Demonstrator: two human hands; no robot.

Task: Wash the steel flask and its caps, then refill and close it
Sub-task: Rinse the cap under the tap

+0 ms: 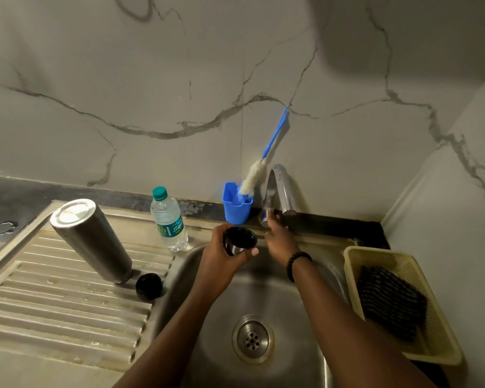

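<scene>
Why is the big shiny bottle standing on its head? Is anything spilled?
The steel flask stands mouth-down on the ribbed drainboard, probably draining. A small puddle sits on the dark counter at far left. Nothing looks broken.

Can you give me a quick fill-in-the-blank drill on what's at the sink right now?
1. The left hand holds the steel cup cap with black lining over the ____.
2. The steel flask stands upside down on the ribbed ____.
3. The white-bristled bottle brush with blue handle stands in a ____ plastic holder.
4. The right hand reaches to the chrome ____.

Missing words: sink; drainboard; blue; tap
</scene>
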